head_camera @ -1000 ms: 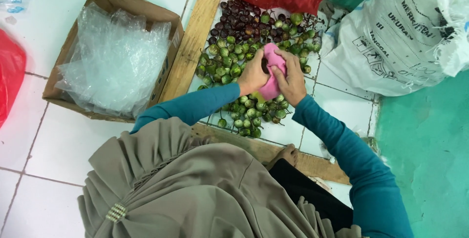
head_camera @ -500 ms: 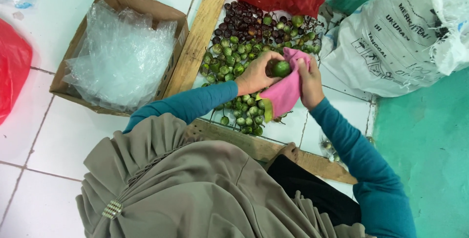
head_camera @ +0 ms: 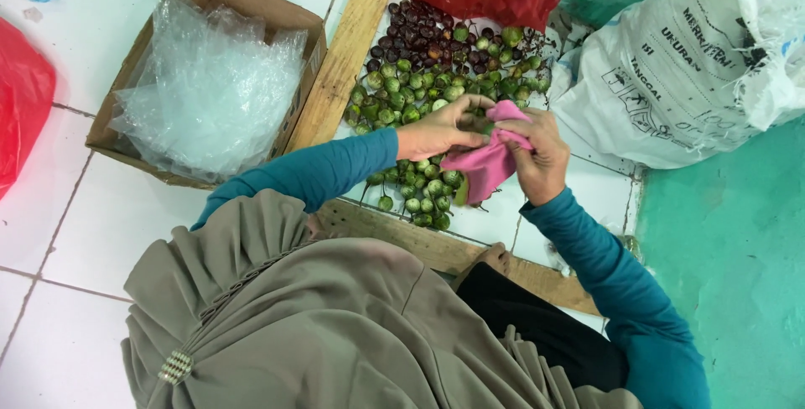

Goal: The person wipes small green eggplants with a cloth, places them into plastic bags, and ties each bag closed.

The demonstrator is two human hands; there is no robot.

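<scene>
While gripped, pink cloth (head_camera: 485, 166) between hands

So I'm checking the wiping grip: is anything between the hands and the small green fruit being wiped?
Only the pink cloth. The right hand holds the cloth wrapped over the fruit, which is almost entirely hidden, while the left hand grips it from the other side with its fingertips at the fold. Nothing else visible comes between them.

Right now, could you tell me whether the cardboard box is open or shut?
Open: the cardboard box has its flaps up, and crumpled clear plastic bags fill it.
</scene>
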